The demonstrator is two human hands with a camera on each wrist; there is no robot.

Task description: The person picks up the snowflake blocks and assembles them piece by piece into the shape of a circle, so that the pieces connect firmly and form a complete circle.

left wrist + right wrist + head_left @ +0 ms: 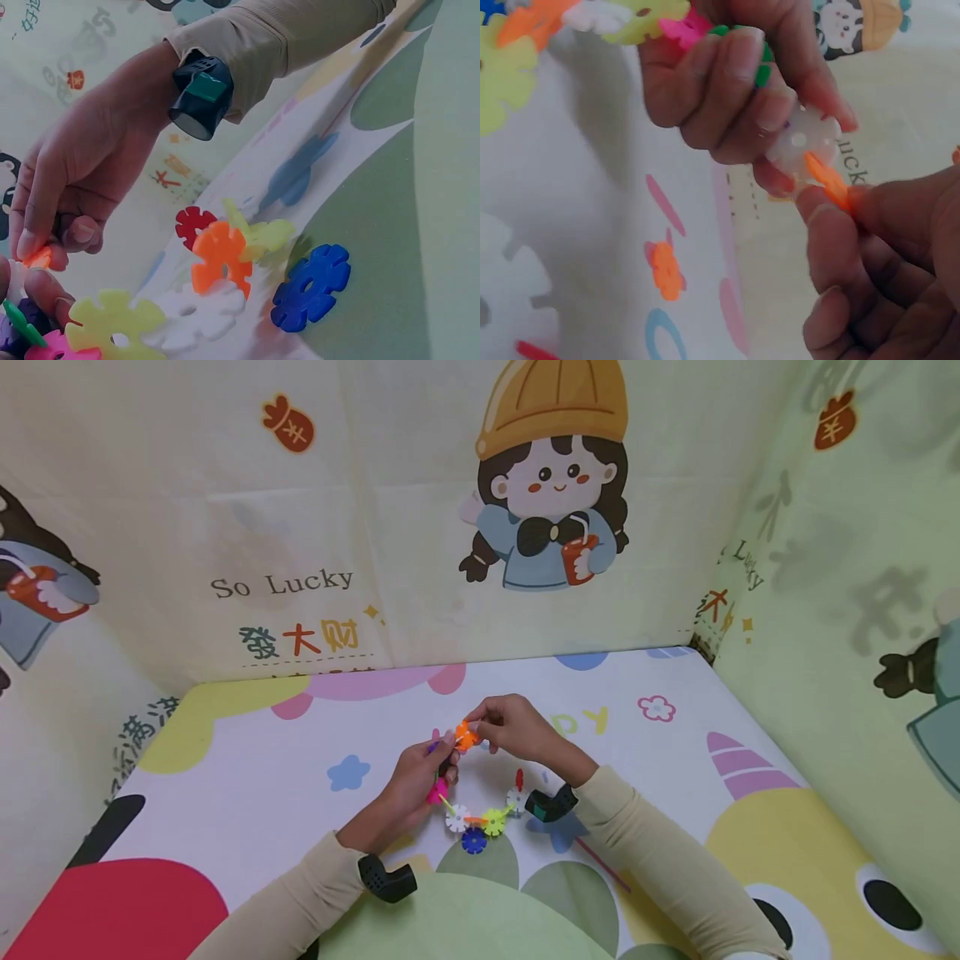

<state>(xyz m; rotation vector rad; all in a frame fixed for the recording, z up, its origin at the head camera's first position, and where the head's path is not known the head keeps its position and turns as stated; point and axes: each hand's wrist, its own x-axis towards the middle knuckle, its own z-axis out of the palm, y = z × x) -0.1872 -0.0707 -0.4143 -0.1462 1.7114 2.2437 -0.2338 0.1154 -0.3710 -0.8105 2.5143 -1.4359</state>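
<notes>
A curved chain of notched plastic snowflake discs hangs from my left hand [416, 777] over the table. My left fingers grip its upper end, around a green disc [763, 71] and a pink disc [438, 791]. Just beyond those fingertips sticks out a white disc [804, 141]. My right hand [522, 727] pinches an orange disc [829, 180] between thumb and forefinger, its edge right at the white disc. Lower on the chain are a white disc [457, 818], a yellow disc [493, 821], a blue disc [474, 841] and a red disc [519, 778].
A cartoon-printed cloth covers the table [285, 827], and printed fabric walls [405, 527] stand at the back and sides. In the right wrist view another orange disc [666, 271] shows apart from the chain. Each wrist wears a black camera [387, 878].
</notes>
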